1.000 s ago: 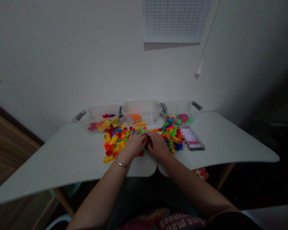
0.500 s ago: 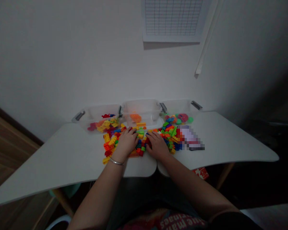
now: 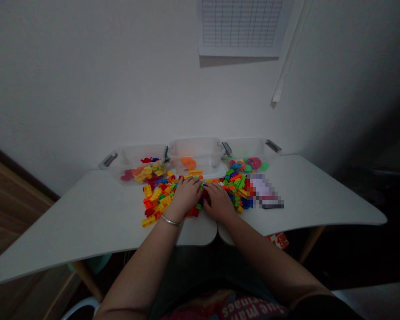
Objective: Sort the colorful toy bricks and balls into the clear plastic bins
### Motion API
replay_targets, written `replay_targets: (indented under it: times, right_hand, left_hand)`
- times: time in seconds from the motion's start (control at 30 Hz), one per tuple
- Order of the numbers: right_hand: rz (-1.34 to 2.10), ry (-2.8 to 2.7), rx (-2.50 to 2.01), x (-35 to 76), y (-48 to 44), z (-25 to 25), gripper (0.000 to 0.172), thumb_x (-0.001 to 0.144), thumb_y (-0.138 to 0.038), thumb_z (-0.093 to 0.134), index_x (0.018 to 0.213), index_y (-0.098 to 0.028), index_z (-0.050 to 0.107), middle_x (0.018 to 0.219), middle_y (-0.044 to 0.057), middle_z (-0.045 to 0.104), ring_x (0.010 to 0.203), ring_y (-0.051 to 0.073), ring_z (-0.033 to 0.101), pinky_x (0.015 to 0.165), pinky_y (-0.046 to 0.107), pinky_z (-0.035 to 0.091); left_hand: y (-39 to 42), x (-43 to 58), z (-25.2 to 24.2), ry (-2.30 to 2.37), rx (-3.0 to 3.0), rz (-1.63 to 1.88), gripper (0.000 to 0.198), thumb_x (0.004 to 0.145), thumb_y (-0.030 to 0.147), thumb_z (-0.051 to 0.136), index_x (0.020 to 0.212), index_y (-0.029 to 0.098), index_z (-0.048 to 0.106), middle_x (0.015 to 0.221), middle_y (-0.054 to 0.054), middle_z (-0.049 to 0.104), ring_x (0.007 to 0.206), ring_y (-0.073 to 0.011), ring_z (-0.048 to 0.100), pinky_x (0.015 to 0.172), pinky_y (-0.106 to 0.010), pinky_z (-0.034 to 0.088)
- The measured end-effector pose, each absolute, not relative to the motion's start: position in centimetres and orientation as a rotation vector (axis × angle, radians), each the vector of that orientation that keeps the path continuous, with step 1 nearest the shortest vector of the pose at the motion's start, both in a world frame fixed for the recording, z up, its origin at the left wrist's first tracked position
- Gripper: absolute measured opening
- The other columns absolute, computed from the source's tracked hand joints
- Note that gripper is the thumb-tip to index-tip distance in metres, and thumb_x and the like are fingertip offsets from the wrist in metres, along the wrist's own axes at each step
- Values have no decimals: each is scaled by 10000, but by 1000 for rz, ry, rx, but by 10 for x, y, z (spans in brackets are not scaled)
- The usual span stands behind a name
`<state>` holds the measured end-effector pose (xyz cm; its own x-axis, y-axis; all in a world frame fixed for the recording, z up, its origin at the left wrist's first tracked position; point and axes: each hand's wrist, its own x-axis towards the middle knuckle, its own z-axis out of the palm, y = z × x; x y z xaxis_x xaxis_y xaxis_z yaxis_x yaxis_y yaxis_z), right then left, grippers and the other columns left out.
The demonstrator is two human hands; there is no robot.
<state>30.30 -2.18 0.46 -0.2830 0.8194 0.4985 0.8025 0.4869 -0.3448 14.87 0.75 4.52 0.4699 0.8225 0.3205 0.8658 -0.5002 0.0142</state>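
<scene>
Both of my hands are over a loose pile of colourful toy building bricks [image 3: 158, 195] on the white table. My left hand [image 3: 187, 194], with a silver bangle at the wrist, is bent over the middle of the pile. Its fingertips curl down close to my right hand, and what they hold, if anything, is hidden. My right hand [image 3: 219, 202] lies just beside it, thumb and fingers curved round a dark red brick [image 3: 205, 194] that shows only in part. More green, yellow and blue bricks [image 3: 236, 184] lie beyond the right fingers.
Three clear plastic boxes stand along the wall: the left box [image 3: 133, 155] with red and yellow pieces, the middle box [image 3: 200, 149] with an orange piece behind it or in it, the right box [image 3: 248, 149] with round pieces. A blurred-out flat object [image 3: 265, 191] lies right of the bricks.
My left hand has shifted right across the pile, up close to my right hand, uncovering some yellow and orange bricks. My right hand has hardly moved.
</scene>
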Motion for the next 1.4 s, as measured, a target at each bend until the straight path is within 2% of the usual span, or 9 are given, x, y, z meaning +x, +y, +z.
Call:
replay_targets:
  times: [0.1,0.23,0.33,0.5,0.67,0.8,1.07,1.4]
  right_hand:
    - [41,-2101,-1346,303,-23,6,459,831,-199,517,1270,-79,578,1353,152,566,1306,266,454,1163,436,303]
    - [47,-2100,-1366,303,-23,6,453,842,-200,511,1275,-85,577,1359,151,561,1305,272,454,1152,450,316]
    - [34,-2101,-1348,303,-22,5,452,838,-198,514,1271,-88,579,1356,148,564,1295,272,461,1153,448,316]
    - [12,-2081,-1349,304,-22,5,437,833,-196,513,1251,-96,594,1327,140,584,1276,275,478,1145,442,331]
    - [26,-2069,-1339,304,-22,5,436,823,-187,525,1239,-82,600,1330,147,582,1276,272,472,1151,439,323]
    - [47,-2040,-1344,304,-22,5,428,821,-179,536,1235,-96,602,1326,140,586,1275,262,473,1151,438,321]
    - [38,-2034,-1348,304,-21,3,427,815,-174,530,1229,-98,604,1318,141,589,1278,268,469,1150,447,320]
    - [24,-2055,-1344,304,-22,6,419,803,-158,513,1203,-85,610,1251,146,617,1247,271,484,1144,436,326]
  left_hand:
    - [16,149,46,-1491,-2504,-436,392,905,277,495,1277,178,569,1307,-113,598,1199,-271,518,1038,-443,381]
    - [24,151,45,-1531,-2382,-366,394,916,354,493,1269,199,577,1183,-138,632,1143,-305,530,976,-465,391]
    - [27,155,43,-1536,-2339,-335,395,937,390,449,1274,228,574,1165,-149,623,1159,-321,514,968,-483,375]
    - [31,160,41,-1520,-2341,-306,370,936,344,444,1236,200,606,1151,-153,631,1202,-346,475,988,-504,344]
    - [37,162,39,-1555,-2316,-327,320,931,258,423,1108,146,665,1105,-170,652,1175,-325,486,1004,-483,333]
    - [39,162,39,-1571,-2311,-325,333,926,183,381,1112,146,655,1087,-167,664,1149,-320,501,946,-467,367]
    - [44,166,41,-1544,-2293,-332,285,927,185,398,997,144,672,982,-145,696,1042,-324,547,888,-464,383]
    - [45,172,42,-1472,-2349,-238,324,951,230,412,1202,239,616,1102,-130,642,1059,-279,555,950,-452,372]
